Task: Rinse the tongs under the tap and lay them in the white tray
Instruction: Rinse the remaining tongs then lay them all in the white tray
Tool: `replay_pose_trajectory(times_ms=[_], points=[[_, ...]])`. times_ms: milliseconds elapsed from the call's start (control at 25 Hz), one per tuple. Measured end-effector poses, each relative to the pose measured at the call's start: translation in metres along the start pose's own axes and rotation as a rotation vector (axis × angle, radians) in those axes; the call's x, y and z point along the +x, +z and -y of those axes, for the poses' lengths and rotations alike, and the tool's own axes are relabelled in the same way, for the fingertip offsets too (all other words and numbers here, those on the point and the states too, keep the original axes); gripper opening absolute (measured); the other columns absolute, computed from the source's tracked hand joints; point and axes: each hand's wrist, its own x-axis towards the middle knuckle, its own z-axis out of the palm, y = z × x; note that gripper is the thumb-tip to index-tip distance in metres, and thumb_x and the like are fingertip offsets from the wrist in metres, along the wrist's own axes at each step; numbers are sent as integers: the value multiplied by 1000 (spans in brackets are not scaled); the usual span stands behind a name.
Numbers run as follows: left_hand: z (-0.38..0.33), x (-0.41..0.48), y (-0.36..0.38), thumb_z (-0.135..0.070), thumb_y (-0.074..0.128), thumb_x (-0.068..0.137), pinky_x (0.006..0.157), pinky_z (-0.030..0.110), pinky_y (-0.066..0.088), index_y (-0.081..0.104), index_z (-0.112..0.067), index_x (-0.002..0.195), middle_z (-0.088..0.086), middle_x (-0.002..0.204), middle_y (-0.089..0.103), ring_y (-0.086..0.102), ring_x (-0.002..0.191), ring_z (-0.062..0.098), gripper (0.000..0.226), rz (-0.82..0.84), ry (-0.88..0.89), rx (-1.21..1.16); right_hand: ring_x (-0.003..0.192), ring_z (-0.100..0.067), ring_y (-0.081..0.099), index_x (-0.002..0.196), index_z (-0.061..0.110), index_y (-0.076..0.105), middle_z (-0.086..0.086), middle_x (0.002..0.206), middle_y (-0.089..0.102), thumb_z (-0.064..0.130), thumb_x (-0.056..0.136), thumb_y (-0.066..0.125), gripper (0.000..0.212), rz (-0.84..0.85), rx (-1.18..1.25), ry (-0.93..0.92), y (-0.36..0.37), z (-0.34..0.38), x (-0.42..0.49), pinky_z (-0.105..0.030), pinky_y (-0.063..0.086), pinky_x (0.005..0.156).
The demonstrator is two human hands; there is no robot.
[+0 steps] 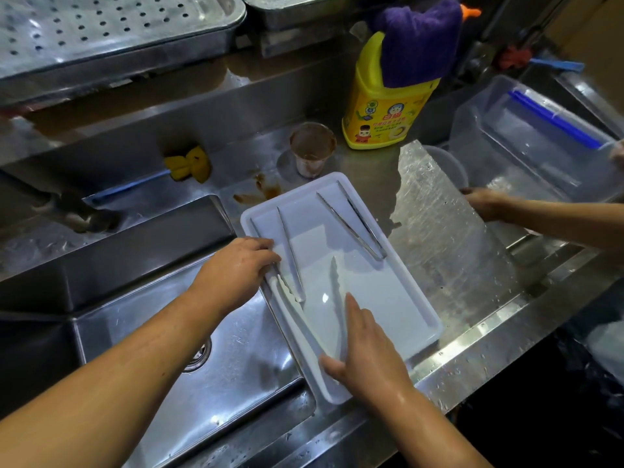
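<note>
The white tray lies slantwise on the steel counter beside the sink. Two pairs of metal tongs lie in it: one at the far right, the other along the left side. A pair of white plastic tongs lies at the tray's near end, its arms spread and pointing away from me. My left hand curls its fingers over the tray's left rim. My right hand covers the hinge end of the white tongs, thumb beside one arm and fingers along the other.
The sink basin is to the left, with the tap behind it. A cup, a yellow detergent bottle and a yellow sponge brush stand beyond the tray. At right, another person's hand holds a clear container.
</note>
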Motion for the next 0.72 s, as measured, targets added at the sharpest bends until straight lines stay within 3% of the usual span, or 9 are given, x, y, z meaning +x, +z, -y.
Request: replay_pose_trajectory(times_ms=[320, 480, 600, 720], points=[[-1, 2, 0, -23, 64, 101, 106, 44, 52, 77, -26, 124, 3, 144, 66, 57, 132, 30, 27, -22, 12, -18, 138, -28, 47, 161, 28, -1, -3, 155, 40, 66, 82, 72, 114, 38, -19, -15, -4, -5, -2, -45, 47, 110], [-3, 1, 0, -24, 65, 101, 104, 43, 51, 78, -26, 121, 3, 141, 67, 56, 130, 29, 24, -31, 10, -25, 123, -28, 57, 148, 28, 35, -2, 137, 53, 79, 76, 65, 94, -7, 2, 2, -38, -6, 15, -46, 52, 100], [-4, 0, 0, -25, 64, 102, 105, 43, 51, 77, -28, 122, 1, 143, 66, 54, 132, 27, 24, -27, -4, -39, 121, -34, 57, 138, 20, 56, -10, 131, 59, 57, 90, 65, 61, -251, 25, -22, -73, -4, 56, -45, 49, 97], [-5, 1, 0, -23, 63, 102, 104, 42, 52, 78, -28, 121, 1, 143, 66, 54, 132, 27, 25, -17, -10, -47, 119, -40, 51, 138, 16, 55, -16, 127, 55, 38, 93, 65, 51, -321, -107, -29, -95, 2, 100, -48, 48, 95]])
